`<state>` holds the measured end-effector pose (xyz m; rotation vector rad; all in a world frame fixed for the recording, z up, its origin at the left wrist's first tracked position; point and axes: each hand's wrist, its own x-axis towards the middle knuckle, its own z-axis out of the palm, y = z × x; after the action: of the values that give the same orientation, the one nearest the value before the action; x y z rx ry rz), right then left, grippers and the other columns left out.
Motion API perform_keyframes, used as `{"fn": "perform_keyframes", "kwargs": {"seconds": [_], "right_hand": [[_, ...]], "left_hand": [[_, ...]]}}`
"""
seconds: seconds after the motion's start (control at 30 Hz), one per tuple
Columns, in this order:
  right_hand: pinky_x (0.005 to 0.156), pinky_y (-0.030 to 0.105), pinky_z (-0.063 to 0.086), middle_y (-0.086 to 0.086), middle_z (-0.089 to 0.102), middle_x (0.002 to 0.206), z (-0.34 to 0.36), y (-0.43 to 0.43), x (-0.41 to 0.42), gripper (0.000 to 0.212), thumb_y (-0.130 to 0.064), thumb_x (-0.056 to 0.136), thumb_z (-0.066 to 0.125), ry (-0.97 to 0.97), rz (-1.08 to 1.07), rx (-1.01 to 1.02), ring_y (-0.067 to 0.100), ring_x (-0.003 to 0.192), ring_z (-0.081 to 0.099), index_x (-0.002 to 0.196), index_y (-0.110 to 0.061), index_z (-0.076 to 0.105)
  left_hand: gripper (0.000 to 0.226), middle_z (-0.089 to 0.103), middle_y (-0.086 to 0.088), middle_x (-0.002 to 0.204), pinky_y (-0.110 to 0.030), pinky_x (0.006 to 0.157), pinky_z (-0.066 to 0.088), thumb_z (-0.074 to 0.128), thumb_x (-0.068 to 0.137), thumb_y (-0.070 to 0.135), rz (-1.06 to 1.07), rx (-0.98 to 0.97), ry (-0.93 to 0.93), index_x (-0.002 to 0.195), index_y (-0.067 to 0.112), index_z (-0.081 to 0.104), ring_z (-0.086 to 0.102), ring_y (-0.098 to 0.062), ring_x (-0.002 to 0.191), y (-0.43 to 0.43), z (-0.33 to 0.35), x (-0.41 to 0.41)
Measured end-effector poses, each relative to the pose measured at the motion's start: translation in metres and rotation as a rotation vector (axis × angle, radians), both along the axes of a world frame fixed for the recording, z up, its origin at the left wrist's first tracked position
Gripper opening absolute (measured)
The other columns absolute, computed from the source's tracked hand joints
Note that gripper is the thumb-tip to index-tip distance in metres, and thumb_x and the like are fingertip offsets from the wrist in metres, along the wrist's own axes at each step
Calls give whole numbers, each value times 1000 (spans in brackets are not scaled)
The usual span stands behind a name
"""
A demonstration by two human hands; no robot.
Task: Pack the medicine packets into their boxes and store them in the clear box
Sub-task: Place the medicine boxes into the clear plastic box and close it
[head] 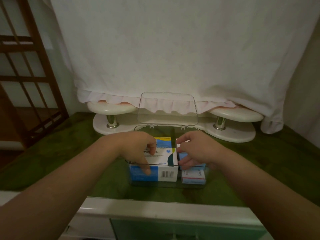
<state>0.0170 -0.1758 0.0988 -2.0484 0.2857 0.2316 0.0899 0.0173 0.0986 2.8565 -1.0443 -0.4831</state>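
The clear box (pixel 166 185) stands on the green tabletop with its hinged lid (pixel 167 108) tipped up at the back. Inside on the left sits a large white and blue medicine box (pixel 166 161), with another one (pixel 163 142) behind it. My left hand (pixel 138 149) rests on the large box, fingers curled over its top and thumb on its front. On the right side lie smaller blue and white medicine boxes (pixel 193 177). My right hand (pixel 194 149) reaches into that side, fingers closed around a small blue box (pixel 182 155).
A white two-tier stand (pixel 110 116) with chrome posts sits behind the clear box, under a white frilled cloth (pixel 173 58). A wooden lattice frame (pixel 26 75) leans at the left. A white cabinet edge (pixel 155 207) runs along the front.
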Motion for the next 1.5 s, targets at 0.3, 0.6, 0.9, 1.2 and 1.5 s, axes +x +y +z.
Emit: {"fn": "perform_keyframes", "kwargs": {"seconds": [0.3,0.6,0.9,1.2,1.5], "right_hand": [[72,40,63,-4,60,90,2,3,-6,14,-11,101,48,-7,47,-38,26,88,74,97,-22,57],[72,31,62,3,71,100,13,-26,0,19,-13,97,53,-254,-96,-170,14,80,73,112,-16,65],[96,45,52,4,70,102,-6,-67,34,18,-16,97,51,-415,-443,77,22,100,65,103,-20,67],[95,49,51,24,62,116,-27,-66,86,21,-22,95,50,-248,-454,201,36,107,61,102,-8,64],[97,41,48,15,51,141,-11,-75,114,52,-32,102,43,-220,-419,621,30,115,60,145,-3,37]], "left_hand": [[52,48,9,131,-25,89,42,80,72,49,1,10,-23,114,33,54,45,-14,115,0,1,-2],[37,54,17,124,-32,98,48,69,82,53,45,-172,1,114,38,60,51,-6,115,7,12,3],[21,69,0,105,-43,95,51,50,99,26,688,-1094,-32,87,30,67,63,-24,102,19,-1,53],[16,62,-8,99,-32,82,48,45,100,13,843,-1351,510,96,14,61,59,-24,94,-2,-27,88],[32,63,-16,117,-38,74,56,40,104,21,913,-1487,617,128,1,49,66,-31,97,-15,-11,107]]}}
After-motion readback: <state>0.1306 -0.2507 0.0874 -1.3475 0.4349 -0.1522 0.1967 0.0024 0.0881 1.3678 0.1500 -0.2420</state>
